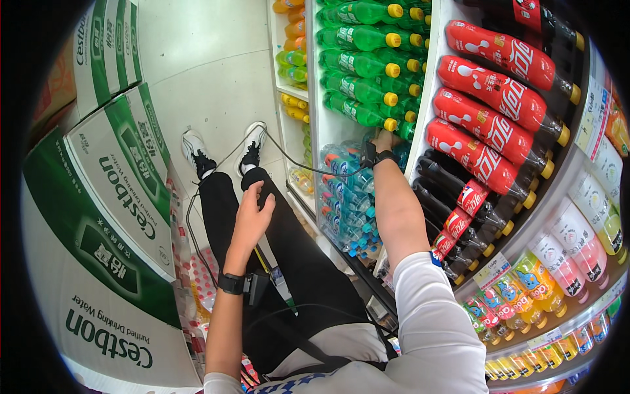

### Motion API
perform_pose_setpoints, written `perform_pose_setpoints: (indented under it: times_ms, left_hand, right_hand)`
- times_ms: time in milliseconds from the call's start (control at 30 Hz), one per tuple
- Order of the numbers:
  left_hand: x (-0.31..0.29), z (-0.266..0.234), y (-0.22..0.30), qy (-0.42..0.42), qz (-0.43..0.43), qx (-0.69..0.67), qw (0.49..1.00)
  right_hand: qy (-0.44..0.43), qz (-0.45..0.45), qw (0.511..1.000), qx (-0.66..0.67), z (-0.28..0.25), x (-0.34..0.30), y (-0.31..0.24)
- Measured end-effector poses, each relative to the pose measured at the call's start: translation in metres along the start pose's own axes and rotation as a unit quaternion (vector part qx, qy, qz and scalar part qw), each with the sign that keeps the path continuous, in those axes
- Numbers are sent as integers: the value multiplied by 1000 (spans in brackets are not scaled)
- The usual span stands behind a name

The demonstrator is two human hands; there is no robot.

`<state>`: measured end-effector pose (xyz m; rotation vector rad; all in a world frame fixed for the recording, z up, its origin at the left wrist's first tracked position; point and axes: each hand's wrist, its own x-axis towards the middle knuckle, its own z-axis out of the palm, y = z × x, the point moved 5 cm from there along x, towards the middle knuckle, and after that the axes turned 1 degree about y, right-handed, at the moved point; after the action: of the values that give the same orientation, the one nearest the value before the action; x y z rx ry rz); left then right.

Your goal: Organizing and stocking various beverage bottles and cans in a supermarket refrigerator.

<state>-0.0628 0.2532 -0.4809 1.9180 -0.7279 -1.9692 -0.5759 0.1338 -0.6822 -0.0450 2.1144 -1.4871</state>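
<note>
There, from my remote seat, I had the right hand (384, 140) nearer, the end green bottle (354, 110) just ahead of its fingers, long axis slanting left to right, cap rightmost; clamped or not, I couldn't tell. The left hand (252, 213) hung empty, fingers apart, and I counted five front-row green bottles.

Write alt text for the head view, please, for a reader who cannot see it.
A person's partly hidden right hand reaches beside green bottles and clear, blue-capped bottles; the empty left hand hovers over the legs. Dark bottles with red labels are to the right, white-and-green cartons to the left.
</note>
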Motion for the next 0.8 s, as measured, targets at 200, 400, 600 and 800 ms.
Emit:
perform_pose_setpoints:
  times_ms: [200,400,600,800]
  left_hand:
    - [14,28,15,-42,14,-43,998]
    - [23,54,47,-73,68,-51,994]
    - [4,19,20,-39,9,-12,999]
    - [2,7,61,-33,50,-23,998]
  right_hand:
    - [40,-130,990,40,-23,127,-36]
    - [4,-133,990,51,-18,168,-145]
    - [105,-62,988,-96,23,-41,-94]
    - [84,-22,979,-183,49,-85,-95]
